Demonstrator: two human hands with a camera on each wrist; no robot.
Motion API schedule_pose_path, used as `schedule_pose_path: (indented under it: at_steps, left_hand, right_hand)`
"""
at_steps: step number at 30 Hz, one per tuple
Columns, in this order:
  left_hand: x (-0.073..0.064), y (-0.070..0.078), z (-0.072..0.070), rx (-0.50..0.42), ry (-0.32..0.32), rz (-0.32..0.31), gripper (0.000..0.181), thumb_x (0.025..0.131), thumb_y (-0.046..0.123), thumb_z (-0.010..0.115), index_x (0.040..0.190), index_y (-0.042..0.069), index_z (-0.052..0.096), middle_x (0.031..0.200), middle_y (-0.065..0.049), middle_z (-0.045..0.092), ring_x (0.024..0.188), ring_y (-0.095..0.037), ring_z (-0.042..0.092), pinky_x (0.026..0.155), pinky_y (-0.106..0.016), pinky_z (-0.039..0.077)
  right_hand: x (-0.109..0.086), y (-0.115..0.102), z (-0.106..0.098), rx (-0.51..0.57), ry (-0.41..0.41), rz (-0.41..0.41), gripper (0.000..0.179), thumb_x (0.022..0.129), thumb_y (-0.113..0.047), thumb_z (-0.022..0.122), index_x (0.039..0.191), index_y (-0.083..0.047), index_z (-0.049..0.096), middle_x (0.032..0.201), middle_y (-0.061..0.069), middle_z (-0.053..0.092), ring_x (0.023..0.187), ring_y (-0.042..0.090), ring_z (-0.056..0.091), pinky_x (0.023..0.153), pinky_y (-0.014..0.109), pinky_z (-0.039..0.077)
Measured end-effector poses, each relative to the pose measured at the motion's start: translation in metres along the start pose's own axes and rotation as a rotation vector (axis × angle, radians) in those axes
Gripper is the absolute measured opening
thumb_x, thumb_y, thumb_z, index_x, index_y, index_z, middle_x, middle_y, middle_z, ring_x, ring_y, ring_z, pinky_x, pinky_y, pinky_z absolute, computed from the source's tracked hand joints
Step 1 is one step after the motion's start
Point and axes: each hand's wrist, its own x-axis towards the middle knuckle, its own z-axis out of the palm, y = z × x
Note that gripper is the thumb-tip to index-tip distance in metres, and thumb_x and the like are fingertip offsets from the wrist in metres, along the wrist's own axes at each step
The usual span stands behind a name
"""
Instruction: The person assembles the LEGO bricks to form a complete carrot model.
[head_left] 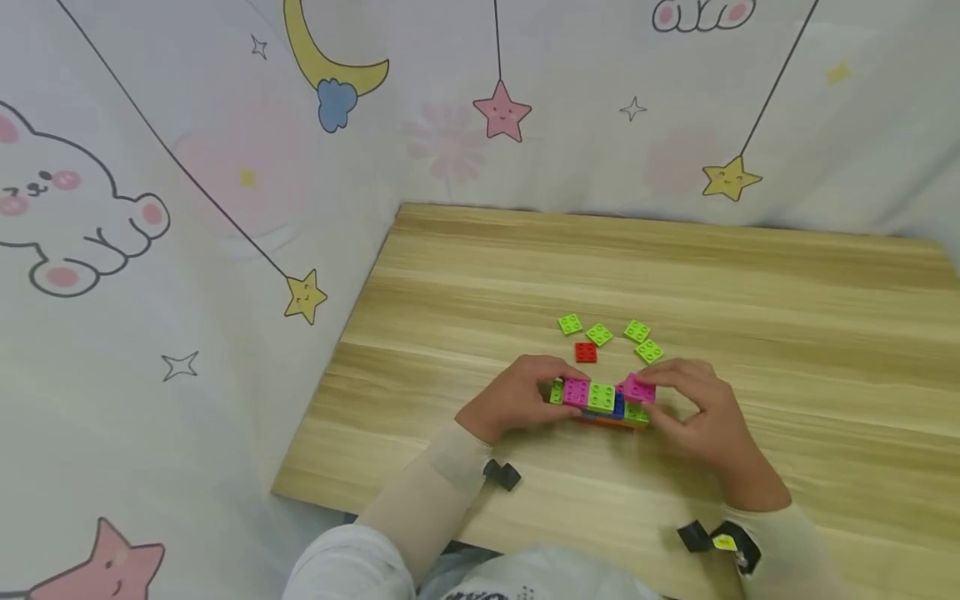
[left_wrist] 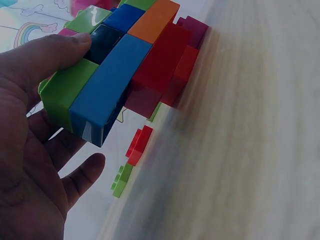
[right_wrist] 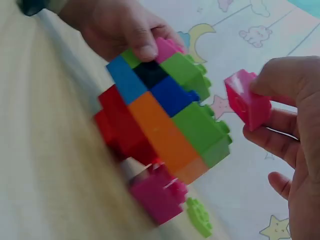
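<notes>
My left hand [head_left: 519, 400] grips the left end of a built-up block of toy bricks [left_wrist: 107, 90], thumb on its near side. The block stacks red, orange, blue, dark and green bricks, with a pink brick [head_left: 576, 392] and a green brick [head_left: 602, 397] on top. My right hand [head_left: 705, 417] pinches a loose pink brick [right_wrist: 247, 100] between thumb and fingers, just above the block's right part. The right wrist view shows a gap between this brick and the block. Low beside the block is a magenta brick [right_wrist: 159, 197]; whether it is attached, I cannot tell.
Behind the block, several loose green bricks [head_left: 599, 335] and one red brick [head_left: 586, 352] lie on the wooden table [head_left: 480, 275]. A printed cloth [head_left: 570, 158] with stars and a moon hangs along the table's back and left edges.
</notes>
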Motion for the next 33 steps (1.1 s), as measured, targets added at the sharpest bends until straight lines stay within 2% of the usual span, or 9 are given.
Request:
schedule_pose_path:
  at_steps: [3, 7, 12, 17, 22, 24, 27, 30, 33]
  left_hand:
    - [0.001, 0.000, -0.001, 0.004, 0.013, 0.008, 0.039, 0.087, 0.025, 0.087, 0.123, 0.016, 0.074, 0.117, 0.007, 0.073, 0.100, -0.003, 0.061, 0.088, -0.023, 0.053]
    - [0.000, -0.001, 0.000, 0.021, 0.025, 0.010, 0.038, 0.086, 0.024, 0.088, 0.121, 0.017, 0.075, 0.116, 0.008, 0.073, 0.097, -0.003, 0.060, 0.085, -0.026, 0.053]
    - [0.001, -0.001, 0.001, 0.024, 0.016, 0.003, 0.039, 0.086, 0.025, 0.088, 0.122, 0.017, 0.075, 0.116, 0.007, 0.073, 0.098, -0.003, 0.061, 0.087, -0.025, 0.053]
    - [0.001, 0.000, -0.001, 0.031, 0.012, -0.020, 0.039, 0.086, 0.026, 0.088, 0.122, 0.017, 0.075, 0.117, 0.008, 0.074, 0.104, -0.001, 0.063, 0.092, -0.022, 0.051]
    - [0.001, 0.004, -0.004, -0.011, 0.015, -0.043, 0.037, 0.085, 0.024, 0.088, 0.120, 0.016, 0.076, 0.115, 0.007, 0.074, 0.102, -0.003, 0.063, 0.091, -0.023, 0.052]
    - [0.001, 0.005, -0.005, -0.014, 0.019, -0.053, 0.036, 0.085, 0.023, 0.088, 0.119, 0.016, 0.077, 0.115, 0.008, 0.074, 0.102, -0.003, 0.063, 0.091, -0.023, 0.052]
    - [-0.001, 0.004, -0.005, -0.016, 0.018, -0.076, 0.036, 0.085, 0.024, 0.088, 0.119, 0.017, 0.077, 0.114, 0.009, 0.074, 0.102, -0.003, 0.063, 0.091, -0.022, 0.052]
    - [-0.002, 0.002, -0.004, -0.033, 0.016, -0.093, 0.036, 0.086, 0.024, 0.088, 0.119, 0.017, 0.076, 0.115, 0.011, 0.073, 0.103, -0.003, 0.063, 0.093, -0.023, 0.052]
    - [-0.002, 0.000, -0.005, -0.061, 0.016, -0.103, 0.037, 0.086, 0.025, 0.088, 0.120, 0.018, 0.076, 0.116, 0.011, 0.073, 0.104, -0.004, 0.063, 0.092, -0.025, 0.052]
  right_hand:
    - [-0.008, -0.005, 0.005, -0.055, -0.057, 0.018, 0.028, 0.079, -0.013, 0.085, 0.106, -0.009, 0.079, 0.107, 0.009, 0.076, 0.106, 0.016, 0.064, 0.101, 0.024, 0.035]
    - [-0.012, -0.007, 0.008, -0.106, -0.108, 0.071, 0.036, 0.071, -0.004, 0.088, 0.105, -0.012, 0.081, 0.108, 0.007, 0.077, 0.104, 0.018, 0.066, 0.100, 0.024, 0.034]
    - [-0.010, -0.009, 0.009, -0.137, -0.119, 0.024, 0.031, 0.072, -0.005, 0.088, 0.102, -0.011, 0.082, 0.106, 0.004, 0.078, 0.100, 0.022, 0.069, 0.101, 0.023, 0.034]
    - [-0.008, -0.010, 0.010, -0.164, -0.119, -0.035, 0.019, 0.084, -0.020, 0.085, 0.099, -0.009, 0.082, 0.104, 0.005, 0.078, 0.095, 0.025, 0.069, 0.106, 0.024, 0.033]
    - [-0.009, -0.006, 0.012, -0.211, -0.122, -0.078, 0.045, 0.101, -0.048, 0.065, 0.098, -0.005, 0.081, 0.103, 0.009, 0.077, 0.093, 0.027, 0.068, 0.101, 0.037, 0.035]
    - [-0.011, -0.004, 0.015, -0.227, -0.119, -0.094, 0.050, 0.103, -0.050, 0.060, 0.099, -0.005, 0.081, 0.105, 0.009, 0.077, 0.094, 0.027, 0.068, 0.097, 0.041, 0.035]
    - [-0.015, -0.001, 0.018, -0.230, -0.115, -0.105, 0.045, 0.102, -0.048, 0.062, 0.108, -0.007, 0.081, 0.110, 0.007, 0.077, 0.099, 0.025, 0.069, 0.095, 0.041, 0.036]
    - [-0.021, 0.000, 0.017, -0.214, -0.096, -0.050, 0.040, 0.096, -0.040, 0.074, 0.122, -0.010, 0.077, 0.119, 0.006, 0.075, 0.109, 0.021, 0.067, 0.099, 0.035, 0.035]
    - [-0.028, 0.001, 0.013, -0.177, -0.040, 0.113, 0.051, 0.089, -0.021, 0.083, 0.136, -0.010, 0.068, 0.124, 0.006, 0.072, 0.114, 0.018, 0.062, 0.104, 0.026, 0.033]
